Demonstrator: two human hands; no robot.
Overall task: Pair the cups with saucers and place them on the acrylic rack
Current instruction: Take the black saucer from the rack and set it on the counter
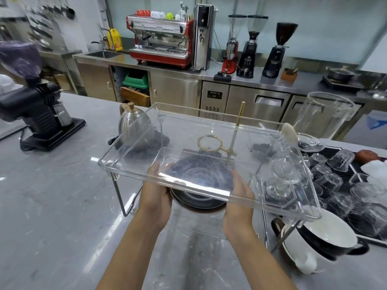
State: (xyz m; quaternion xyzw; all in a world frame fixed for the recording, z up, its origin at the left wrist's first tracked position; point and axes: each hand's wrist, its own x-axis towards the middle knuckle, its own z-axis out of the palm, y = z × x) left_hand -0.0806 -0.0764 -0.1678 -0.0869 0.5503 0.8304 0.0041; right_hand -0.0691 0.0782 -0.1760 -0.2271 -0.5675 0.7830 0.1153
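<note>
Reaching under the clear acrylic rack (134,164), both hands cradle a stack of dark round saucers (199,200) beneath the top shelf. The left hand (156,191) curls its fingers round the stack's left edge; the right hand (239,193) does the same on the right edge. Seen through the glossy, reflective shelf, the fingertips and the stack's upper part blur; a brown rim shows at the bottom. The rack stands on thin metal legs on a grey marbled counter (52,206). At the right edge, a white-lined black cup (328,237) leans over a white cup (301,260), partly hidden by a rack leg. Ribbed glass tumblers (339,181) crowd a dark tray beyond. A steel kettle (134,124) sits behind the rack.
</note>
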